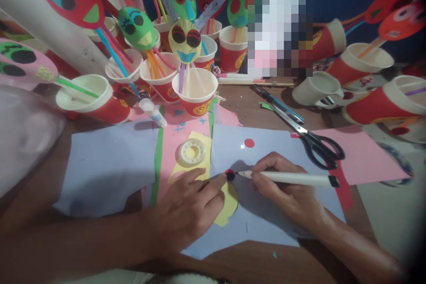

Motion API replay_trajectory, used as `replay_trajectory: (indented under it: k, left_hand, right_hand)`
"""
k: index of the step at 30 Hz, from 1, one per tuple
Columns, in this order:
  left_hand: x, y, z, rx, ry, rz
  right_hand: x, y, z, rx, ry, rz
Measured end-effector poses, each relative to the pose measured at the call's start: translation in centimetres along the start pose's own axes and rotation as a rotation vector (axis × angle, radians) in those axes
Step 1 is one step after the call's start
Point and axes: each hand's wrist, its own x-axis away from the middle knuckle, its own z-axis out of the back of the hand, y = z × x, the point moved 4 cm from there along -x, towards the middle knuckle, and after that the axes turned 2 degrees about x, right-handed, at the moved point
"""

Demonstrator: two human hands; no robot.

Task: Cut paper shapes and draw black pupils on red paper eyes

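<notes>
My right hand [288, 191] is closed round a white marker [296, 179], whose dark tip points left. The tip is at the edge of a small red paper circle coloured largely black [230, 176]. With its fingers spread, my left hand [195, 204] lies over the paper, a fingertip pressing on that circle. Beneath it is a yellow paper cut-out [229, 199], partly covered by the left hand. A plain red paper circle [249, 143] lies farther back on the pale blue sheet [276, 142].
A small white ring [183, 153] sits on yellow paper by my left hand. Black-handled scissors [321, 146] and a glue stick [152, 112] lie behind the sheets. Red-and-white paper cups [196, 93] holding paper-faced puppets line the back. A white mug [313, 91] stands right.
</notes>
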Motion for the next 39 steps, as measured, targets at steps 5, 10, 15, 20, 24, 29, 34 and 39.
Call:
replay_trajectory:
  k: [5,10,15,20,24,29,34,39]
  left_hand:
    - [-0.2,0.1,0.2,-0.007,-0.025,0.042]
    - [-0.4,0.4,0.3,0.007,-0.015,0.066]
    - [-0.5,0.1,0.3,0.01,0.006,0.025]
    - [-0.4,-0.2,0.2,0.017,-0.001,0.014]
    - [-0.2,-0.2,0.1,0.035,-0.018,0.004]
    - [-0.2,-0.3,0.1,0.044,-0.025,0.031]
    - [-0.3,-0.3,0.1,0.042,-0.015,0.007]
    - [-0.3,-0.2,0.4,0.019,0.016,0.005]
  right_hand:
    - [0.0,0.4,-0.1,-0.007,-0.018,0.022]
    - [0.2,0.1,-0.3,0.014,-0.06,0.049]
    - [-0.3,-1.2,-0.4,0.008,-0.036,0.165]
    - [-0.6,-1.8,-0.5,0.024,-0.004,0.238]
    - [-0.3,-1.8,-0.7,0.058,-0.016,0.28]
    - [-0.2,-1.5,-0.8,0.108,-0.033,0.291]
    - [-0.3,-1.4,-1.0,0.153,-0.023,0.306]
    - [-0.2,-1.3,-1.0,0.16,-0.024,0.308]
